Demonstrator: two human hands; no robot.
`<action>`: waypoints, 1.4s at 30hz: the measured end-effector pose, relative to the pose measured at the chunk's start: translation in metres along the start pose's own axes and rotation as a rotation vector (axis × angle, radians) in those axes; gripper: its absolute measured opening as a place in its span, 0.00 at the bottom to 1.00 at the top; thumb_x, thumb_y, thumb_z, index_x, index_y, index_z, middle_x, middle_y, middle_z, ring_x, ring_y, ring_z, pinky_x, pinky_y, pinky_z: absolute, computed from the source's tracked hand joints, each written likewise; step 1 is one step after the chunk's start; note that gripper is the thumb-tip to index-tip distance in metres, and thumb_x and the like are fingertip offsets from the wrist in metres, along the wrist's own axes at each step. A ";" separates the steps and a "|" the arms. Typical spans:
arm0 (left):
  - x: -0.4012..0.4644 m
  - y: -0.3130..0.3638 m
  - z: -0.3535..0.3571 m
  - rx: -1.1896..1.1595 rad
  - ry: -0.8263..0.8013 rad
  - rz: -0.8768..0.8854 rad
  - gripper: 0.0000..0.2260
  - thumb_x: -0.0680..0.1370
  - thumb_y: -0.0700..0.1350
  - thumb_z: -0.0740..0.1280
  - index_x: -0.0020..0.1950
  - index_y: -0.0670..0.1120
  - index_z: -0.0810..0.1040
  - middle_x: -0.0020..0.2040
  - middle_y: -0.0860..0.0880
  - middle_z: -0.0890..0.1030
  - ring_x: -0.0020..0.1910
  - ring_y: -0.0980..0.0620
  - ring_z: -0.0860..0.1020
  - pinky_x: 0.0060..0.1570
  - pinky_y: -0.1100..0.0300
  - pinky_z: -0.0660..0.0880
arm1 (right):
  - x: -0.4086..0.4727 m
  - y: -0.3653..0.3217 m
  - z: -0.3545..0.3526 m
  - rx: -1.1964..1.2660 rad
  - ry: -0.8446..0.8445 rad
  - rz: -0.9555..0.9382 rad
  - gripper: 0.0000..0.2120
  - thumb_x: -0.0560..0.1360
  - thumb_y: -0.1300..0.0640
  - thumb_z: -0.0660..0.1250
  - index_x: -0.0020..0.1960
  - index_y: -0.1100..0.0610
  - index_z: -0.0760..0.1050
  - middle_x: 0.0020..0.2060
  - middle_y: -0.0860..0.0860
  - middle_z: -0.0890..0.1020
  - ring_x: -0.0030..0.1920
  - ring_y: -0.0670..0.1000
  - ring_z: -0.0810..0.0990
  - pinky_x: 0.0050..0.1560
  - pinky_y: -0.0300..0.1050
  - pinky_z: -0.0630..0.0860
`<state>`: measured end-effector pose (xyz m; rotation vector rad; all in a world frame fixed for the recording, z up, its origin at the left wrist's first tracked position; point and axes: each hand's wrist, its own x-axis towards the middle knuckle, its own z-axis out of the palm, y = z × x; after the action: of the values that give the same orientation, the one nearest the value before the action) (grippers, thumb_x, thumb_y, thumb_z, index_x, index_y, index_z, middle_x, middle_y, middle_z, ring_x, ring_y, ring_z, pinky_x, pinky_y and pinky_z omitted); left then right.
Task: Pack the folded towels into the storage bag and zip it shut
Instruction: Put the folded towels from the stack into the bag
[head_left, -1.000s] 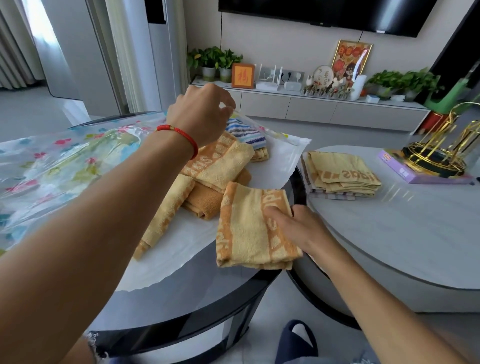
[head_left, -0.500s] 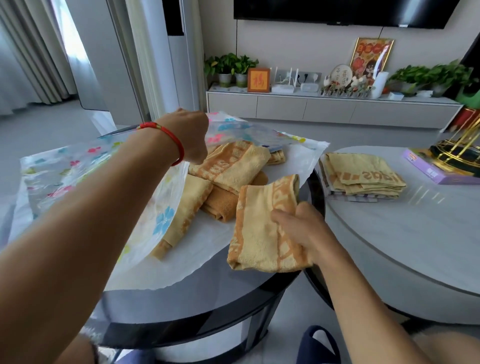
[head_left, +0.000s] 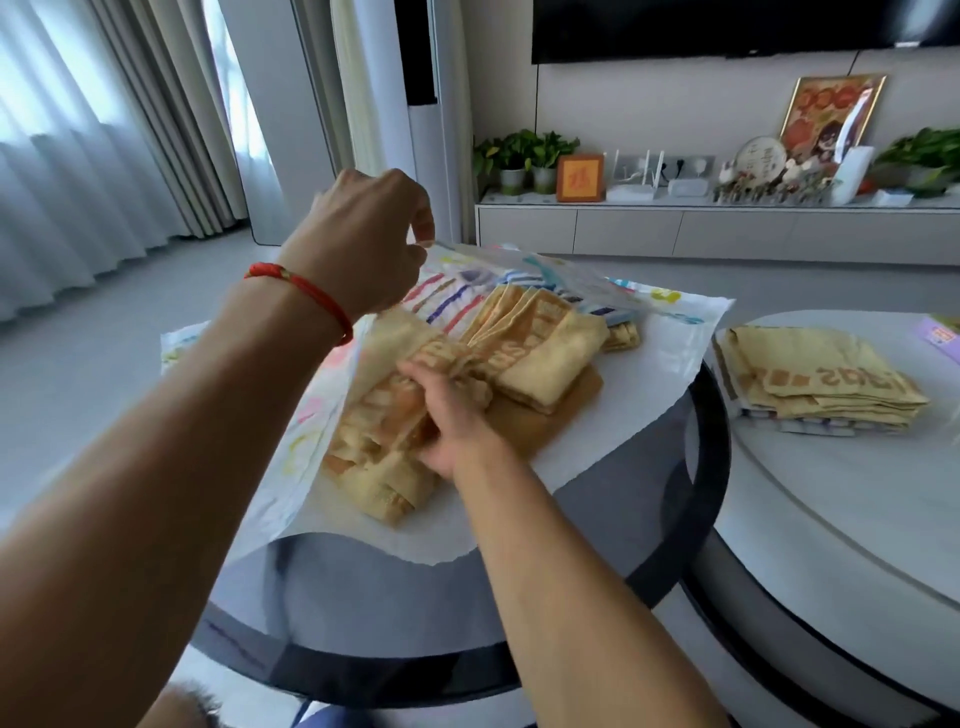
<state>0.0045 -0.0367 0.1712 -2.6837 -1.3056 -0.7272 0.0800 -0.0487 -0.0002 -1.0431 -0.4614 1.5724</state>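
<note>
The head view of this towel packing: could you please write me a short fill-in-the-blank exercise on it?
1. The left hand lifts the upper sheet of the clear flower-printed plastic storage bag by its ____.
2. The right hand pushes a folded yellow terry towel ____ the bag.
3. The left wrist wears a ____ string bracelet.
4. More folded yellow towels wait on the ____ round table.

Missing words: edge; into; red; white

It was a home living room. A wall-mounted television (head_left: 727, 26) hung at the far right above a low white media cabinet (head_left: 701, 231) carrying potted plants (head_left: 524, 156), framed pictures (head_left: 831, 111) and a router (head_left: 631, 182). Long pale curtains (head_left: 78, 156) covered the window at the far left, and two round coffee tables (head_left: 831, 519) stood near.
</note>
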 end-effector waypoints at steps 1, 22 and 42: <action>0.001 -0.001 -0.001 0.000 0.017 0.003 0.08 0.79 0.40 0.67 0.56 0.45 0.82 0.49 0.42 0.83 0.55 0.40 0.77 0.58 0.44 0.74 | 0.008 0.004 0.009 -0.092 0.033 0.022 0.16 0.80 0.53 0.69 0.65 0.57 0.78 0.53 0.58 0.86 0.56 0.59 0.85 0.52 0.54 0.83; 0.014 0.036 0.073 0.132 0.129 0.261 0.09 0.77 0.48 0.69 0.56 0.55 0.82 0.53 0.48 0.83 0.51 0.40 0.81 0.38 0.54 0.68 | -0.079 -0.077 -0.228 -0.929 1.063 -0.579 0.15 0.72 0.49 0.63 0.31 0.56 0.71 0.28 0.48 0.76 0.33 0.54 0.74 0.34 0.45 0.66; 0.046 0.080 0.139 0.108 0.180 0.334 0.06 0.75 0.49 0.69 0.49 0.52 0.84 0.47 0.48 0.82 0.48 0.39 0.79 0.36 0.54 0.67 | -0.070 -0.194 -0.456 -0.693 1.361 -0.112 0.40 0.66 0.45 0.82 0.70 0.64 0.73 0.70 0.61 0.78 0.68 0.62 0.79 0.65 0.52 0.76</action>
<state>0.1429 -0.0181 0.0792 -2.5843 -0.8043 -0.8049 0.5615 -0.1662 -0.0675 -2.2487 -0.0646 0.2979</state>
